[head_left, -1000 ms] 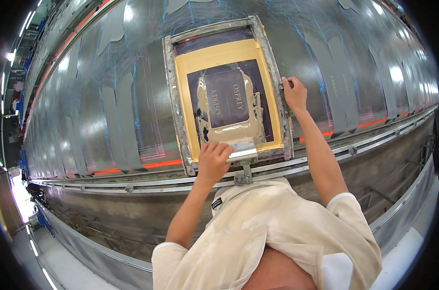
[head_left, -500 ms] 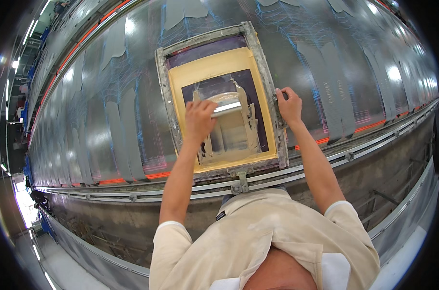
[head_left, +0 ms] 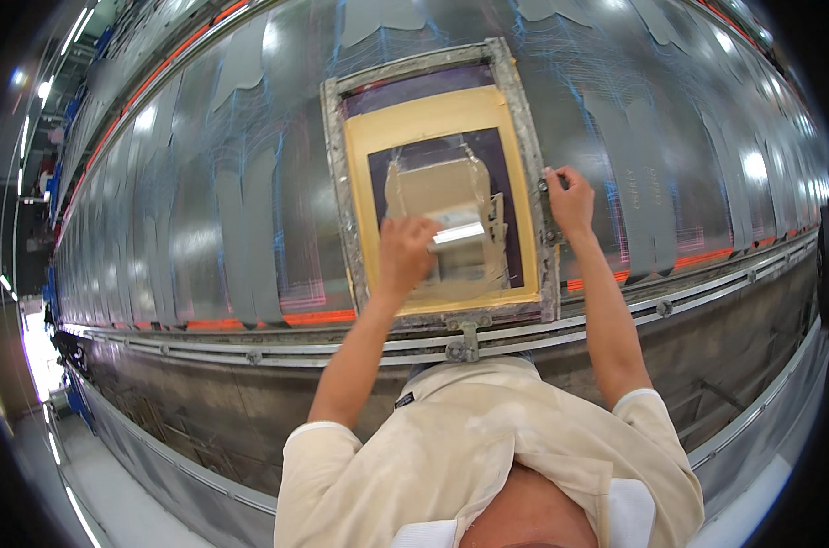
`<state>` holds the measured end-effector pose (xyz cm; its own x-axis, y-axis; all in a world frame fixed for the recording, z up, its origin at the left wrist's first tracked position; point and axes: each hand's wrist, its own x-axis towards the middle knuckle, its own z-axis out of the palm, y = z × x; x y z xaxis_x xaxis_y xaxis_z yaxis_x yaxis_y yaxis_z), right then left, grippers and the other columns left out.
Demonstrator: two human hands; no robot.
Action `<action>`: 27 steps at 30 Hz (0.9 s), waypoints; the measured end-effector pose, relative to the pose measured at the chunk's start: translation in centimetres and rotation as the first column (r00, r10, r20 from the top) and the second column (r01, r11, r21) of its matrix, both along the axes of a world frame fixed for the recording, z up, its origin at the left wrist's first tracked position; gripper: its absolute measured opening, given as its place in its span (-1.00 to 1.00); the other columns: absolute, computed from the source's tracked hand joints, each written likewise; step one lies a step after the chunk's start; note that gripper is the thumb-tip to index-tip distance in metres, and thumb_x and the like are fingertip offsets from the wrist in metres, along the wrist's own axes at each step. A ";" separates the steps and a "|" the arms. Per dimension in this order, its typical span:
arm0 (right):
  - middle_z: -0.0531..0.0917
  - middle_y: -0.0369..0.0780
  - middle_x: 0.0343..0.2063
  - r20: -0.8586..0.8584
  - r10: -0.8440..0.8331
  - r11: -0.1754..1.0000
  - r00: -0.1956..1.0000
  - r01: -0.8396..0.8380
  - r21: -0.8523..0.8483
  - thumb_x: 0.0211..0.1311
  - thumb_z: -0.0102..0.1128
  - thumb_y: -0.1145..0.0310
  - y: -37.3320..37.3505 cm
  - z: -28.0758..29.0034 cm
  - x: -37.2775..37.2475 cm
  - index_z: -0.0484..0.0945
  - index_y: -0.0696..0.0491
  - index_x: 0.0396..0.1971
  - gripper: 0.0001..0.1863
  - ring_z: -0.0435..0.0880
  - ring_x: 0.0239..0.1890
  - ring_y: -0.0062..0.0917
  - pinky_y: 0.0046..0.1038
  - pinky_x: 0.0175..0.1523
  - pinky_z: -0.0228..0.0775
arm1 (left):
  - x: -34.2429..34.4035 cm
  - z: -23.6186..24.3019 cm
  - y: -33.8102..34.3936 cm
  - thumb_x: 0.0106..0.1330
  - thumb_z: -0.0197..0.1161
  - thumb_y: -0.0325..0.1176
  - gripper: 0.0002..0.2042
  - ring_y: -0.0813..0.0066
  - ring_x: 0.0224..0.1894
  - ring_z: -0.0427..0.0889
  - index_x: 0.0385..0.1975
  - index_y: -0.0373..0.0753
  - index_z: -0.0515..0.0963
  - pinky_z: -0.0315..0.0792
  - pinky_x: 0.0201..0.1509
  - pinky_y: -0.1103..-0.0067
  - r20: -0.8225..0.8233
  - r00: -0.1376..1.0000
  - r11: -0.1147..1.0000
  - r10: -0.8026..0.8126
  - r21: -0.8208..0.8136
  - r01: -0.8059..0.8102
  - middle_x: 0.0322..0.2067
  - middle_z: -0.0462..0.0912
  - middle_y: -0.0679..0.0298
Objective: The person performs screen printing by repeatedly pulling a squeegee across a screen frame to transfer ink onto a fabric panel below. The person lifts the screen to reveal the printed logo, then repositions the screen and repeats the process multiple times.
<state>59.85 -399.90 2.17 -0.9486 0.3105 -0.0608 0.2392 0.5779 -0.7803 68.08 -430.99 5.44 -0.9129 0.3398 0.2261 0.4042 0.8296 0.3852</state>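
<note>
My left hand (head_left: 407,256) is closed on a squeegee (head_left: 458,233), a short metallic blade lying across the screen. It sits inside a printing screen frame (head_left: 337,155) with worn, stained grey edges. Yellow tape (head_left: 419,117) borders a dark purple window in the mesh. Beige ink (head_left: 442,185) covers the mesh on the far side of the blade, with thicker ridges along its sides. On the frame's right side, my right hand (head_left: 571,203) is closed round a small dark handle (head_left: 545,184), partly hidden by the fingers.
Under the frame runs a long dark table (head_left: 305,210), with grey cut pieces (head_left: 245,215) laid in rows to both sides. A metal rail (head_left: 391,349) with a clamp (head_left: 469,340) follows its near edge. An orange strip (head_left: 318,317) lies just inside the rail.
My left hand has drawn the squeegee nearer to me, and the beige ink now shows as an even layer behind it. The right hand keeps its hold. The whole view has shifted slightly.
</note>
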 end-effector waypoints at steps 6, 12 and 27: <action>0.70 -0.04 -0.42 -0.066 0.057 0.997 0.996 -0.054 0.047 0.35 0.27 0.12 -0.6 0.4 -0.5 0.65 0.14 -0.33 -0.67 0.66 -0.36 -0.15 -0.25 -0.17 0.45 | 12.3 -1.2 2.9 -0.12 0.40 -0.50 -0.57 0.29 -0.10 0.58 -0.15 -0.07 0.60 0.35 0.10 0.31 -0.045 0.988 0.989 0.145 0.005 -0.145 -0.16 0.66 0.36; 0.69 -0.05 -0.43 -0.062 0.080 0.991 0.995 -0.086 -0.100 0.37 0.26 0.13 -0.2 -4.8 0.6 0.63 0.15 -0.30 -0.67 0.67 -0.33 -0.21 -0.26 -0.14 0.45 | 10.4 0.0 2.9 -0.09 0.47 -0.45 -0.60 0.28 -0.03 0.61 -0.16 -0.07 0.65 0.38 0.12 0.32 0.138 0.972 0.974 0.191 -0.151 -0.170 -0.14 0.69 0.35; 0.72 0.05 -0.33 -0.065 0.056 0.977 0.996 -0.068 -0.200 0.39 0.19 0.17 0.9 -4.9 -0.1 0.62 0.10 -0.25 -0.73 0.70 -0.22 0.06 -0.10 -0.14 0.52 | 5.7 2.8 4.1 -0.04 0.47 -0.44 -0.69 0.13 -0.11 0.62 -0.23 -0.13 0.67 0.41 0.03 0.26 0.347 0.920 0.979 0.181 -0.152 -0.136 -0.26 0.67 0.24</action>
<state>59.71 -399.03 -2.74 -0.9695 0.2376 -0.0602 0.1582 0.4192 -0.8940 73.80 -426.87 8.20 -0.9692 0.1881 -0.1590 0.1180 0.9212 0.3708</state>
